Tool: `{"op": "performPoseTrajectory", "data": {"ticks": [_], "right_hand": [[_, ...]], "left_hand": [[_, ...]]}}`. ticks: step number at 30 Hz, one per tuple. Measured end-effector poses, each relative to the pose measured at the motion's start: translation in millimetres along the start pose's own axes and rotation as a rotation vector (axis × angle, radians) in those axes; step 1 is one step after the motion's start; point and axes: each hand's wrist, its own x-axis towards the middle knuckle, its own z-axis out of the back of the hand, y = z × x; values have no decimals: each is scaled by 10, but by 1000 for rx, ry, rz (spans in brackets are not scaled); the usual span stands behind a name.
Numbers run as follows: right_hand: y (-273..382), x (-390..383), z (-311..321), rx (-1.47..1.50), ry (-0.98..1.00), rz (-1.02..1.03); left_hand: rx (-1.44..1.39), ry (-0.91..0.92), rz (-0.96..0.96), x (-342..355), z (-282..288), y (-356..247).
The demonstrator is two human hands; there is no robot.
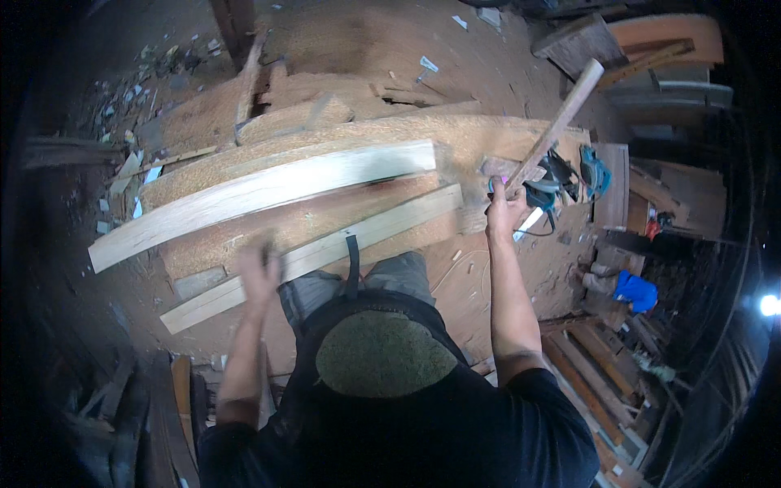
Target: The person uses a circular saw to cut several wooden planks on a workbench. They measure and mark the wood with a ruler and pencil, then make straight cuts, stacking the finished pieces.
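Note:
My right hand (506,213) is closed around the lower end of a long wooden stick (561,118), which slants up and away to the right. My left hand (260,272) is smeared by motion over the left part of the nearer pale plank (374,233); whether it touches the wood cannot be made out. Beyond that plank lies a wider, pale, slightly curved board (268,189) on the sawdust-covered work surface (480,134). Just right of my right hand sit a teal and black power tool (541,193) and a second teal tool (595,172).
A cable (547,224) hangs by the tools. Stacked timber (598,370) lies at the lower right, and wooden pieces (667,49) at the upper right. Another person in a blue shirt (634,291) is low at the right. Scraps (134,167) litter the ground at left.

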Motion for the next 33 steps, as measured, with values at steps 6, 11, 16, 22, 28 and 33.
{"op": "performPoseTrajectory", "data": {"ticks": [6, 11, 16, 22, 28, 33], "right_hand": [[-855, 88, 796, -39, -1, -9], [-1453, -56, 1469, -194, 166, 0], [-2039, -77, 2020, -51, 227, 25], [-2395, 106, 2421, -35, 271, 10], [-2327, 209, 2633, -28, 154, -53], [-2387, 243, 2679, -187, 170, -166]], "left_hand": [[323, 355, -111, -312, -1136, -727], [581, 578, 19, -71, -1483, -897], [518, 646, -11, 139, -1441, -850], [205, 909, 26, 503, -1482, -379], [222, 993, 201, 523, -1597, -432], [504, 736, 116, 272, -1718, -859]]}}
